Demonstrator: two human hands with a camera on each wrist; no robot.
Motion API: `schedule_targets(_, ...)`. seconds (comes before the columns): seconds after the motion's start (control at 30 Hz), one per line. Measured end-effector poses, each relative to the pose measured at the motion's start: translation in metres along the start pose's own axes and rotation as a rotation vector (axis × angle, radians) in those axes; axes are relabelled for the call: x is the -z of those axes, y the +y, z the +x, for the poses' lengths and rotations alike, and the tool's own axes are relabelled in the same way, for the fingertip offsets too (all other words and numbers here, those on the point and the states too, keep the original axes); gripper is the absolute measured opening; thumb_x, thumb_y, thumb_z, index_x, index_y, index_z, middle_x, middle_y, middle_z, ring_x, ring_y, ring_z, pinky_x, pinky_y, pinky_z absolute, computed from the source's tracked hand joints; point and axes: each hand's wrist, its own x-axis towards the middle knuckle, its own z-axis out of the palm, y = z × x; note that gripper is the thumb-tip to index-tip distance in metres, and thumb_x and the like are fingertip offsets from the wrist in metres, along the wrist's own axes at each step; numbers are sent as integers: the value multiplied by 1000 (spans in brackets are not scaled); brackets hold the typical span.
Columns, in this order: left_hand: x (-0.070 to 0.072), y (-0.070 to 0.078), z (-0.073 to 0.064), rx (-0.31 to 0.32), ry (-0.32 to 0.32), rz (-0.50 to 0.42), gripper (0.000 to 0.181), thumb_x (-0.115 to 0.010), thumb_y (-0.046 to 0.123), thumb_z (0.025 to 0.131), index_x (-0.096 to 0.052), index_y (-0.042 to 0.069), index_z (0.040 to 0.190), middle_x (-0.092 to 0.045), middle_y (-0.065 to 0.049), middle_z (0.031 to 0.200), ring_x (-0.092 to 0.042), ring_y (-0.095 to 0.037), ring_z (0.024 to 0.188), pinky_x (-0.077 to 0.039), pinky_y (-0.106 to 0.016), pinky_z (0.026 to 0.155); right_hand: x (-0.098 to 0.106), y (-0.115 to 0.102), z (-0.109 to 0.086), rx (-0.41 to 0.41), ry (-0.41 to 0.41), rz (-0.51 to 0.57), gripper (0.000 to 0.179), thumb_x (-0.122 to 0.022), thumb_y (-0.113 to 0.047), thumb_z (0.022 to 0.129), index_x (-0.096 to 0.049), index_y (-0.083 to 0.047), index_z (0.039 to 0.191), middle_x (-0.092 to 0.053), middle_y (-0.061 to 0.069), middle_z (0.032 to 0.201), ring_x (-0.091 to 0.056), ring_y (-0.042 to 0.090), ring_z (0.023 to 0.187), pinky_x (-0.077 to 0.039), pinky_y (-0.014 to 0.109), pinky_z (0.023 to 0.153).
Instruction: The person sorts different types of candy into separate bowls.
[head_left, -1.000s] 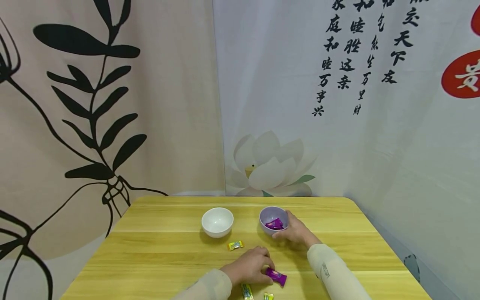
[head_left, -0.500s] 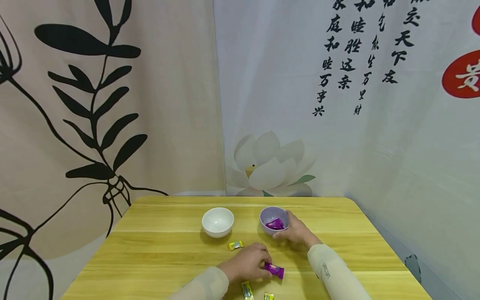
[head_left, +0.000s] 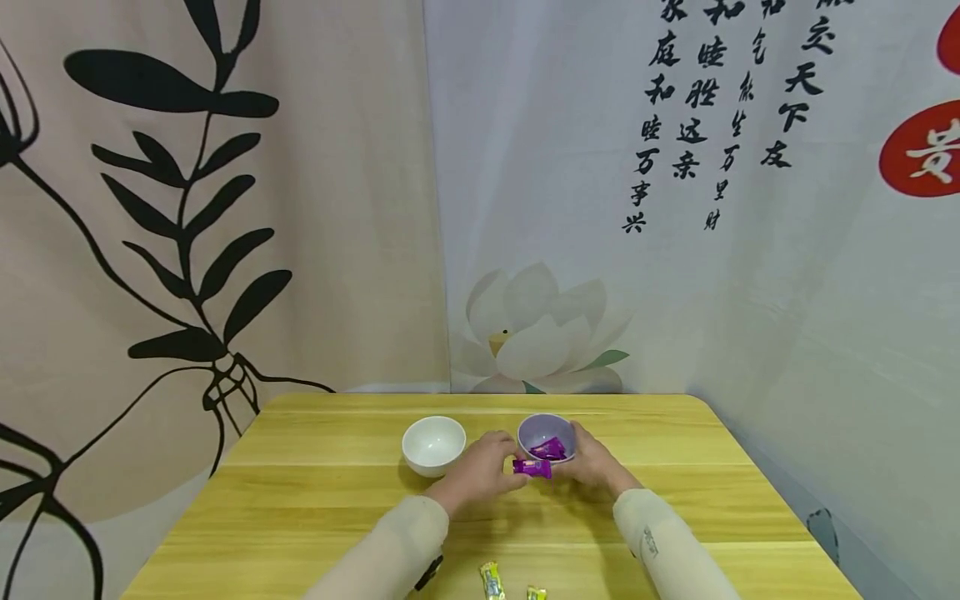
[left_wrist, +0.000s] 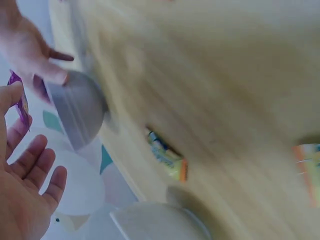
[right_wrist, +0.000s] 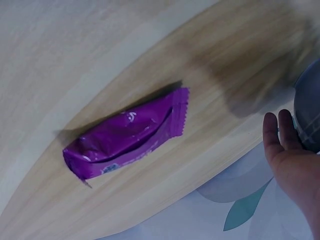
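My left hand (head_left: 482,468) pinches a purple-wrapped candy (head_left: 532,468) in front of the lavender bowl (head_left: 527,432). In the left wrist view that candy (left_wrist: 20,100) sits between thumb and fingertips, the other fingers spread. My right hand (head_left: 594,463) holds the bowl's right side, thumb in front and fingers behind. Inside the bowl lies purple-wrapped candy (head_left: 550,448). To the left stands a white bowl (head_left: 433,446), close to my left hand. Another purple-wrapped candy (right_wrist: 125,135) lies on the table in the right wrist view.
Yellow-wrapped candies (head_left: 492,581) lie near the front of the wooden table (head_left: 315,500). One yellow-wrapped candy (left_wrist: 169,156) near the white bowl shows in the left wrist view, but my left arm hides it from the head view. A printed curtain (head_left: 360,208) hangs behind the table.
My left hand has lifted the purple-wrapped candy from the front of the table and carried it away from me to the lavender bowl. My right hand has stayed on the bowl.
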Motion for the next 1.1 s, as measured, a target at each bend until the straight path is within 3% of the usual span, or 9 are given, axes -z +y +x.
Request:
schedule_targets(0.23,4,-1,25,65,62,3,28,-77,36,86,-74,14,103,-64,-1,107,-59,-21,104,-51,-38,89,3,0,-1,3,-10,10,101,-93,-29,68,-35,2,145,-55,20,133,-52,41,121,-38,61,103)
schedule_targets(0.4,2,-3,41,106,86,10,31,-77,36,87,-75,10,104,-66,-6,106,-60,-24,101,-52,-40,88,3,0,-1,26,-13,16,94,-92,-29,70,-38,0,142,-56,17,130,-54,37,119,-38,59,104)
schedule_targets(0.6,-3,-5,56,181,99,28,34,-77,38,85,-75,10,104,-63,-3,100,-59,-20,92,-52,-38,82,2,-3,-1,41,-20,27,93,-91,-28,71,-38,2,141,-54,19,131,-54,37,120,-38,57,105)
schedule_targets(0.7,-4,-2,62,215,100,21,35,-77,39,85,-74,10,105,-62,-2,99,-58,-20,91,-52,-39,81,2,-4,-2,41,-18,23,93,-92,-29,70,-39,2,140,-55,19,131,-54,37,119,-39,57,104)
schedule_targets(0.9,-13,-1,69,216,103,53,36,-77,39,85,-74,10,107,-63,-2,98,-60,-20,90,-51,-40,82,1,-3,-4,39,-13,8,91,-92,-27,70,-40,2,138,-56,18,128,-56,35,117,-41,55,103)
schedule_targets(1.1,-18,0,71,241,79,6,53,-77,43,85,-67,9,125,-63,-11,119,-60,-30,108,-49,-47,93,5,-2,-5,44,-10,8,94,-92,-28,70,-38,4,141,-55,19,130,-55,37,118,-41,56,102)
